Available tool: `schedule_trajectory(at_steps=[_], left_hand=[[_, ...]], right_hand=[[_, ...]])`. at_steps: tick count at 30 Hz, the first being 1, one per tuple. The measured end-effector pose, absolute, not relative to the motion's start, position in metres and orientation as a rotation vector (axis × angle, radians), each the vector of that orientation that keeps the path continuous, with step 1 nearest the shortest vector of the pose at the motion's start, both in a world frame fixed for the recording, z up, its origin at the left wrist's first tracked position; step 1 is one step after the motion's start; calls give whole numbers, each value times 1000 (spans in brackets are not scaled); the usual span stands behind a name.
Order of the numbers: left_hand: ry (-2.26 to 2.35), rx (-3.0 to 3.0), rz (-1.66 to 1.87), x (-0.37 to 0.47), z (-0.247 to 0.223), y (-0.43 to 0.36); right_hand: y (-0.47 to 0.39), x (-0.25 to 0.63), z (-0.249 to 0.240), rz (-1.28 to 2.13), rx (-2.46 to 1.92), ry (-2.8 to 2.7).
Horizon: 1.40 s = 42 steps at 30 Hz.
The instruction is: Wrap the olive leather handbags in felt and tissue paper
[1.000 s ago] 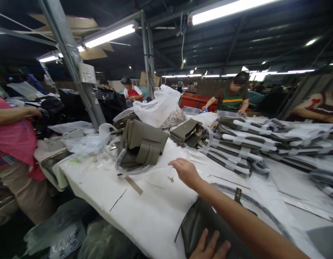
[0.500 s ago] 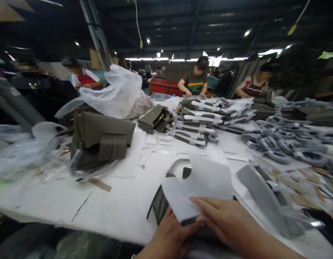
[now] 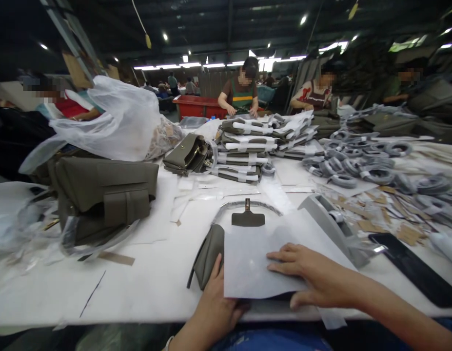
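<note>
White paper sheet (image 3: pixel 262 258) (over olive bag (image 3: pixel 208 253)), right hand (image 3: pixel 313 275) flat on top, left hand (image 3: pixel 214 307) gripping its edge.

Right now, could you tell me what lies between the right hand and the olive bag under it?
In the head view, a white paper sheet lies between the right hand and the olive bag.

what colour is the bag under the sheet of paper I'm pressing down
Olive green. The bag shows beside the white paper in the head view.
</note>
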<state>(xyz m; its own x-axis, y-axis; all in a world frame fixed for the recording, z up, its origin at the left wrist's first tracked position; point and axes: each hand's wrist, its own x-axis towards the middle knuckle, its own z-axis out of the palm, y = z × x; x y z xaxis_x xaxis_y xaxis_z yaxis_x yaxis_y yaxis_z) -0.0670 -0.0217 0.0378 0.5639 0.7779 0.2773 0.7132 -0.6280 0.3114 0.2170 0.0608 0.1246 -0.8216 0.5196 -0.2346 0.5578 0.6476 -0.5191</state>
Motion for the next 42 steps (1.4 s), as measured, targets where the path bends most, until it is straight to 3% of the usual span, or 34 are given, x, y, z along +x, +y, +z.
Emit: schedule_trajectory(at_steps=[8, 15, 19, 31, 42], left_hand=[[1392, 2615, 343, -66, 36, -24], [1334, 2569, 331, -66, 24, -28], [1353, 2659, 322, -66, 18, -30], [1380, 2777, 360, -68, 8, -31], [1105, 2412, 640, -59, 117, -33]], right_hand=[[58, 184, 117, -945, 1244, 3182], [25, 149, 64, -316, 1150, 2991], [13, 150, 49, -118, 1198, 2973], [7, 161, 46, -192, 1180, 2955], [11, 162, 50, -522, 1229, 2926]])
